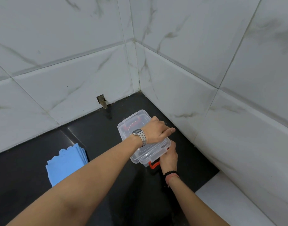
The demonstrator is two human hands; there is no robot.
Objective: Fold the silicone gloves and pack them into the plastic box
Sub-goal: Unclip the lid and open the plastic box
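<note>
A clear plastic box (133, 124) with a clear lid and red-orange latches stands on the black counter near the wall corner. My left hand (158, 131), with a metal watch on the wrist, presses flat on top of the lid. My right hand (169, 158) grips the near end of the box at the red-orange latch (153, 165). A stack of blue silicone gloves (66, 162) lies flat on the counter to the left, apart from both hands. What is inside the box is hard to make out.
The black counter (94, 128) meets white marble-patterned tiled walls behind and to the right. A small broken hole (101, 101) sits in the back wall at counter level. A white surface (229, 201) adjoins the counter at the lower right.
</note>
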